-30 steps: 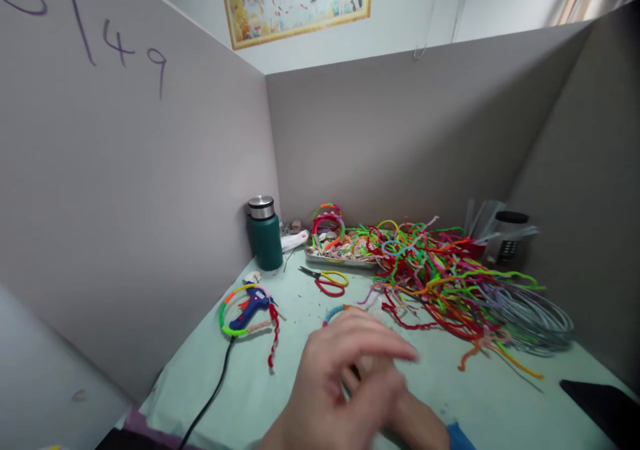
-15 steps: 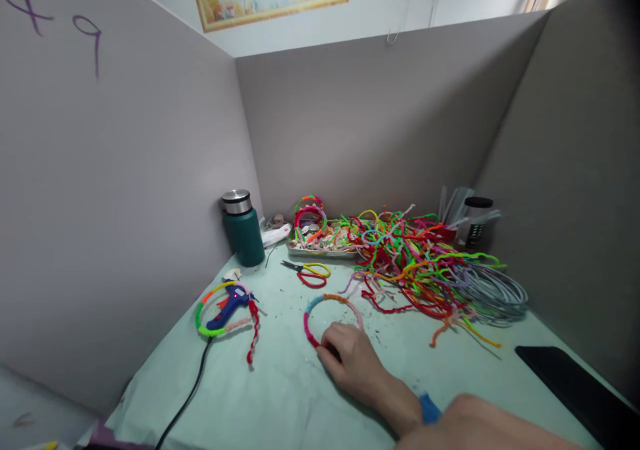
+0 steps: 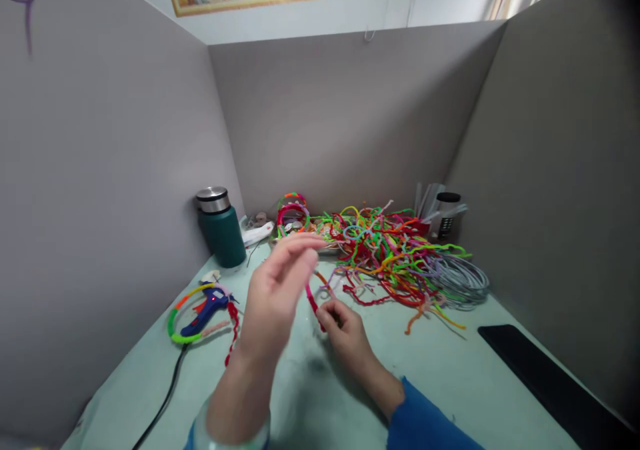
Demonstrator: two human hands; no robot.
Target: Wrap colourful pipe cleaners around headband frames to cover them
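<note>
My right hand (image 3: 345, 333) has its thumb and fingers closed on a ring wrapped in coloured fuzzy wire. Its pink-red side (image 3: 312, 299) and a short orange part show; my left hand covers some of it. My left hand (image 3: 273, 293) is raised left of the ring, slightly blurred, its fingers stretched out and its thumb apart from them. Nothing shows in it. A second wrapped ring (image 3: 173, 320), green, yellow and orange, lies farther left around a blue glue gun (image 3: 204, 313), a dark red twisted strand (image 3: 233, 330) beside it.
A tangle of colourful fuzzy wires (image 3: 385, 243) lies at the back, near a coil of grey wire (image 3: 457, 280). A green bottle (image 3: 221, 233) stands at the back left, a black-lidded jar (image 3: 447, 217) at the back right. A black flat object (image 3: 540, 377) lies at right.
My left hand has come up beside the ring. The right hand has lifted and tilted the ring, which lay flat before. The view has turned right; the scissors are now hidden.
</note>
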